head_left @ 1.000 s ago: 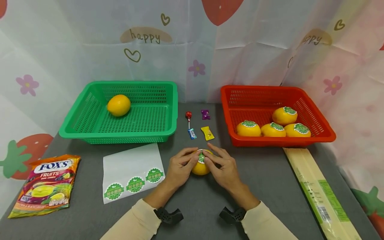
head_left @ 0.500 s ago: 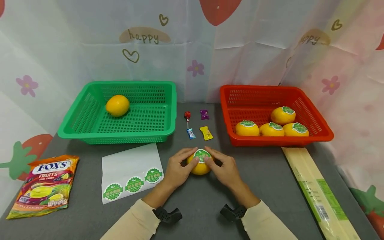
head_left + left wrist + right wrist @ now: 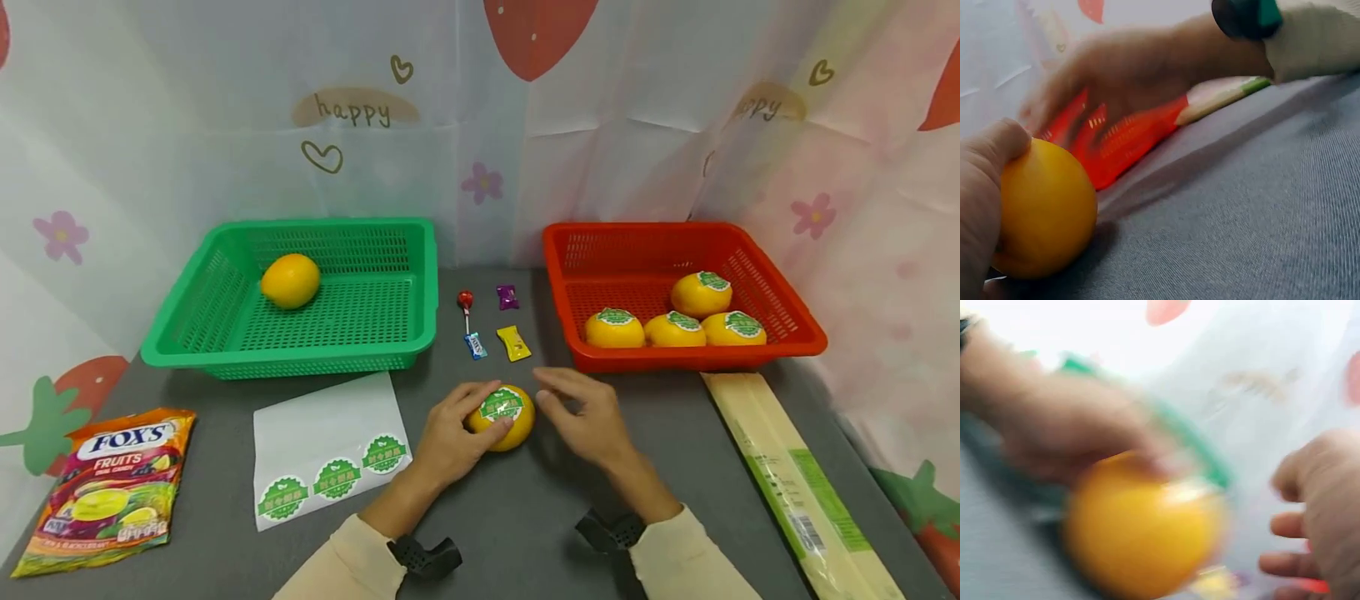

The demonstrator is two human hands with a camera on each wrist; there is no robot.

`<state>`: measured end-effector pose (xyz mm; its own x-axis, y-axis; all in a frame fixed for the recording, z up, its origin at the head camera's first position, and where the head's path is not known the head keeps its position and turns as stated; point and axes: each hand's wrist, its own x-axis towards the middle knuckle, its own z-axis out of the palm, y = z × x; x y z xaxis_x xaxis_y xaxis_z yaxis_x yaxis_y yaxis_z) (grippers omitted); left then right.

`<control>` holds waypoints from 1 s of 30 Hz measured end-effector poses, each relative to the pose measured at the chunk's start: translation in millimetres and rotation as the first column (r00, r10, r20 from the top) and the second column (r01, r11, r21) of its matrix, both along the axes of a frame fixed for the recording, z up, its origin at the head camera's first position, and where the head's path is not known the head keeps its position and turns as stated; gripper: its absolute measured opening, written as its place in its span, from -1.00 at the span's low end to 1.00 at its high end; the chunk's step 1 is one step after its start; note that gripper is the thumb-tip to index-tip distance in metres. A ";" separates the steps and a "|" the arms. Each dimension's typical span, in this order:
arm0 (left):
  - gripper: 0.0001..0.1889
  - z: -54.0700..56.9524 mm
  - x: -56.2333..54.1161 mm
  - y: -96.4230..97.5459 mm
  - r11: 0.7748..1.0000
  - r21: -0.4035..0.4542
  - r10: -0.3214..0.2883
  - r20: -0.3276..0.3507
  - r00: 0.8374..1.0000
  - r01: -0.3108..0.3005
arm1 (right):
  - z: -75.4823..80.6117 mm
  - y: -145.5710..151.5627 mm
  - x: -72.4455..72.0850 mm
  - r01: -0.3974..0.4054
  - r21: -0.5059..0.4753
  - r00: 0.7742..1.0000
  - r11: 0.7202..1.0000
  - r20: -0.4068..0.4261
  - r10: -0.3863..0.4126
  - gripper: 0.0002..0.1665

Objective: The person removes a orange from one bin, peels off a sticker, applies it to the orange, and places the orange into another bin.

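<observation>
A yellow-orange orange (image 3: 517, 427) with a round green-and-white sticker (image 3: 502, 403) on its top sits on the grey table in the head view. My left hand (image 3: 457, 429) grips it from the left, the thumb low on its near side and the fingers behind. In the left wrist view the smooth side of the orange (image 3: 1047, 209) shows below the thumb. My right hand (image 3: 588, 417) is just right of the fruit, apart from it, with loosely bent fingers and nothing in them. The right wrist view is blurred; the right hand's fingers (image 3: 1288, 562) show there.
Left of the hands lies a white sheet (image 3: 322, 417) with 3 stickers. The green basket (image 3: 352, 358) holds one orange; the red basket (image 3: 705, 360) holds several stickered ones. Wrapped candies (image 3: 513, 342) and a lollipop (image 3: 465, 300) lie between. A candy bag (image 3: 108, 492) and a long packet (image 3: 806, 492) flank them.
Both hands were on the orange over its sticker; the right hand has let go and moved right. The left hand still holds the fruit, and the sticker is now in plain sight.
</observation>
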<state>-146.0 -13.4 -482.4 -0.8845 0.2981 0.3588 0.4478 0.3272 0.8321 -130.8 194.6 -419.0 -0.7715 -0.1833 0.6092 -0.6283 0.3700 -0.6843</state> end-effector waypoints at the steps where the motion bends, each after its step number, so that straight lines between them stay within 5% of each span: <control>1: -0.46 -0.2 0.6 0.2 1.000 0.000 -0.003 0.008 1.000 0.003 | 12.0 8.8 0.6 0.037 -0.045 0.998 0.998 -0.050 -0.039 -0.68; 4: -0.42 0.2 1.1 0.4 1.000 -0.006 -0.016 0.027 1.000 0.016 | 30.8 50.7 -7.0 0.172 -0.200 0.964 0.964 -0.168 -0.207 -0.72; 7: -0.38 0.3 1.3 -0.6 1.000 -0.020 -0.022 0.036 0.999 0.023 | 38.4 100.2 -15.7 0.355 -0.272 0.904 0.895 -0.143 -0.402 -0.72; 13: -0.29 0.9 3.2 -3.4 0.997 -0.072 -0.023 0.050 0.998 0.026 | 33.4 183.6 -19.0 0.735 -0.120 0.674 0.667 0.031 -0.738 -0.56; 16: -0.24 1.7 3.5 -3.3 0.993 -0.108 -0.032 0.055 0.998 0.038 | 21.0 209.8 -15.4 0.800 -0.040 0.598 0.598 0.133 -0.791 -0.47; 25: -0.22 9.0 3.6 -2.8 0.980 -0.188 -0.046 0.118 0.992 0.067 | -12.7 237.2 -12.4 0.762 0.028 0.593 0.647 0.369 -0.715 -0.30; 30: -0.28 30.3 -4.0 3.0 0.988 -0.146 -0.048 0.047 0.998 0.055 | -13.5 240.7 -13.5 0.752 0.038 0.591 0.659 0.403 -0.698 -0.26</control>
